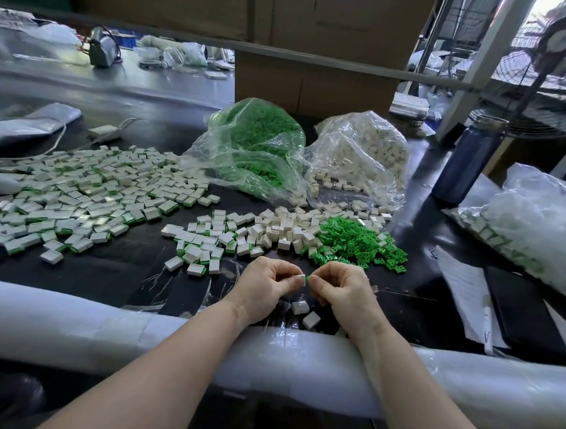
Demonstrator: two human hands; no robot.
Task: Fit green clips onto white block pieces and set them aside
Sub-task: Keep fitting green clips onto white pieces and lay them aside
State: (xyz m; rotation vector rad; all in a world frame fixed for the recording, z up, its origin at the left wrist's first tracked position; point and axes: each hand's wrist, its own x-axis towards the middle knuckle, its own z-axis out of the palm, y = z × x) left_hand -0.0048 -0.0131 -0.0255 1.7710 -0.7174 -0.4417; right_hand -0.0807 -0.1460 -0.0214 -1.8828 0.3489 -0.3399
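We work at a dark table whose near edge is padded with a white foam roll. The biggest mass on it is the spread of finished pieces far to our left, white blocks with green showing at their edges. Behind the work sit two clear bags, the bag of green clips and the bag of white blocks, both spilling open toward us. Nearer lie the loose white blocks and, just right of them, the loose green clips, with a small cluster of fitted pieces at their left.

Close above the table edge, our left hand pinches a white block between thumb and fingers, and our right hand pinches a green clip, its tip touching the block's end. Both grips are closed tight on their parts. Two more spare blocks lie just below our hands.

We judge the fitting step is in hand: next the clip needs a square, firm press home, then the piece goes left with the finished ones.
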